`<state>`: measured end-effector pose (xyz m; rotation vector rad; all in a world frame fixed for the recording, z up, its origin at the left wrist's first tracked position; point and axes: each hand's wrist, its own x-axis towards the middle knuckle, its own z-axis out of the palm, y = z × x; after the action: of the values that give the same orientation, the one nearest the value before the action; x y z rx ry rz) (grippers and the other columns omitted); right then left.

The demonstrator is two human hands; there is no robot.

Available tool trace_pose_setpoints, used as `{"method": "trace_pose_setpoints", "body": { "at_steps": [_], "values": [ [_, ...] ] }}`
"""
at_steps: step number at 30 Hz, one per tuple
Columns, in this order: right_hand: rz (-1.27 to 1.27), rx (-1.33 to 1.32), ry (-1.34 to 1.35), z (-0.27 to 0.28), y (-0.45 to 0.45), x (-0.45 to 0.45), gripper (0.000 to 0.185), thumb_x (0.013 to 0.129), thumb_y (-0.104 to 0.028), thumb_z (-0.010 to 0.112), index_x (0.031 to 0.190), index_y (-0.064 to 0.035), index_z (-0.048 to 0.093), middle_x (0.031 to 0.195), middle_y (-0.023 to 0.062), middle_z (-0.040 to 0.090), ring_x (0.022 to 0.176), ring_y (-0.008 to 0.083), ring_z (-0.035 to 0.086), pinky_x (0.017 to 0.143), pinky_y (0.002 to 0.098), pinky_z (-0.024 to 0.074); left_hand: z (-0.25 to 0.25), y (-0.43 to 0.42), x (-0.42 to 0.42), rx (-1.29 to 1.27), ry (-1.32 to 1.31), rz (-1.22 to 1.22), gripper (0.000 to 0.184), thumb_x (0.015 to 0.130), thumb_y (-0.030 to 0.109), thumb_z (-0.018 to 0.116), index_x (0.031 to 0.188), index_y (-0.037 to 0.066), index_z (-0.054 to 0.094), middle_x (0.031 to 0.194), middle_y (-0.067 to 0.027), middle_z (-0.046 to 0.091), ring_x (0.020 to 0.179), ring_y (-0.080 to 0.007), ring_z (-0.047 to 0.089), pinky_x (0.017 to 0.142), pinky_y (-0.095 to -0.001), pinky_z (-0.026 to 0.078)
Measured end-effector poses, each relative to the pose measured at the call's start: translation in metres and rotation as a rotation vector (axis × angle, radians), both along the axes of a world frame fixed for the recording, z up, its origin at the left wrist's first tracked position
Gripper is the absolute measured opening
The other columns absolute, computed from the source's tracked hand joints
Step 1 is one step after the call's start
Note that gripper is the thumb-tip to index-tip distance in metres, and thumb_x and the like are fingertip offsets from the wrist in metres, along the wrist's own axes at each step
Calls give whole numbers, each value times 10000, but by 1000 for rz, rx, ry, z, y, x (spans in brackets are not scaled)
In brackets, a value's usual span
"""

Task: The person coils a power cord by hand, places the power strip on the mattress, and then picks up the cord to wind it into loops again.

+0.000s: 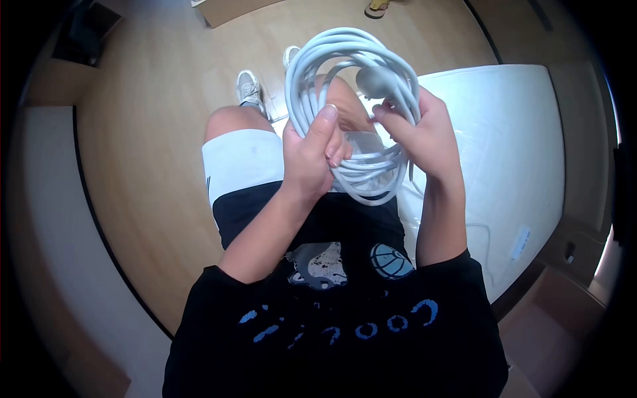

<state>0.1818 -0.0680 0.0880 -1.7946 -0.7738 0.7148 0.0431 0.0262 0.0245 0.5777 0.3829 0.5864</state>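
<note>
A coil of thick white cable (342,41) is held up in front of me, over my lap. My left hand (308,152) is wrapped round the coil's left side, thumb pressed on top. On the opposite side, my right hand (428,136) grips the loops, its thumb and fingers close to a round white plug (375,82) that sits inside the ring of cable. Part of the right fingers is hidden behind the loops. Below, a pale, translucent piece (363,142) shows behind the lower strands; I cannot make out what it is.
I sit on a white mattress (511,146) with a printed label (521,243); a thin white cord (474,227) lies on it. A cardboard-coloured box (232,10) stands on the wooden floor (156,172). A yellow-and-dark shoe (376,8) is at the far edge.
</note>
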Motion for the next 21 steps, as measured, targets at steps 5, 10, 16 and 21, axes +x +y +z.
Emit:
{"method": "trace_pose_setpoints", "body": {
  "at_steps": [5,10,16,21],
  "values": [
    [235,111,602,-15,-5,13,396,804,-82,731,1131,53,553,828,85,671,602,111,612,561,249,515,-15,13,0,-29,129,-22,207,950,209,648,1019,47,538,584,19,447,455,-68,411,501,-256,432],
    [258,246,865,-43,-20,14,397,813,-82,730,1139,38,538,718,42,602,558,107,604,533,255,525,-28,14,5,-36,155,-99,269,945,205,656,1090,28,516,679,0,498,539,-79,468,549,-242,441],
    [54,257,881,-29,-12,0,256,887,-72,676,1091,11,545,747,52,608,602,100,607,576,256,538,-48,9,2,650,577,415,474,878,192,702,1224,1,440,1038,-84,530,940,-187,543,854,-315,448],
    [-79,274,735,-22,6,-17,221,914,-101,664,1071,9,555,881,77,645,753,114,639,671,276,554,-14,-5,-19,927,360,-73,749,798,295,753,1348,-39,371,1398,-185,352,1221,-280,487,1002,-377,398]
  ]
}}
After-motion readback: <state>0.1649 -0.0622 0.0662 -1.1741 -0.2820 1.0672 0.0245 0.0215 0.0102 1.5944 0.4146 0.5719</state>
